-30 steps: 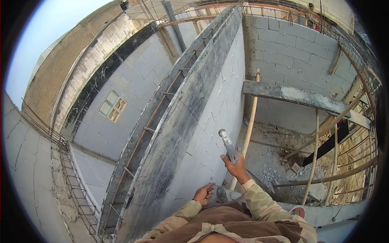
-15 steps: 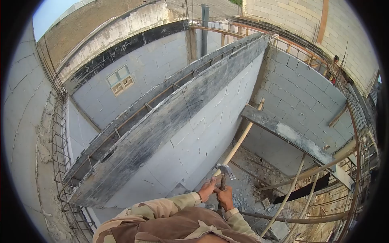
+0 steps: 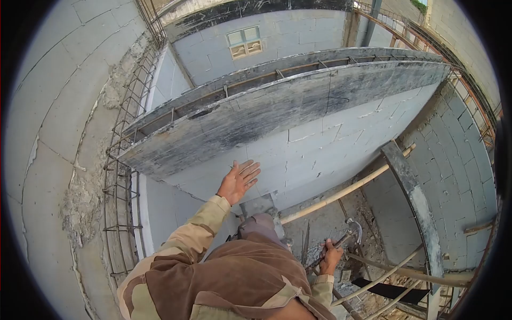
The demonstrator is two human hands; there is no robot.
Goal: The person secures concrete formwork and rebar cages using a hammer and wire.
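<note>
My left hand (image 3: 238, 182) reaches out with fingers spread, palm side showing, and nothing in it. It overlaps the lower part of the pale block wall (image 3: 314, 144) in this view. Lower right, my right hand (image 3: 330, 258) is wrapped round the handle of a claw hammer (image 3: 353, 232), whose metal head points up and right. Above the left hand runs a long dark formwork board (image 3: 234, 136), fixed along the top of the wall, with a second board behind it and steel bars in the gap between.
A steel rebar cage (image 3: 114, 213) runs down the left beside a rough concrete edge. A wooden pole (image 3: 341, 193) leans across the middle. Right of it, a grey plank (image 3: 413, 197) spans over the rubble-strewn ground far below, near more bamboo poles (image 3: 384, 274).
My hands were together at the hammer; the left has moved away leftward and opened, while the right still grips the hammer, now lower right. The view has turned left and down.
</note>
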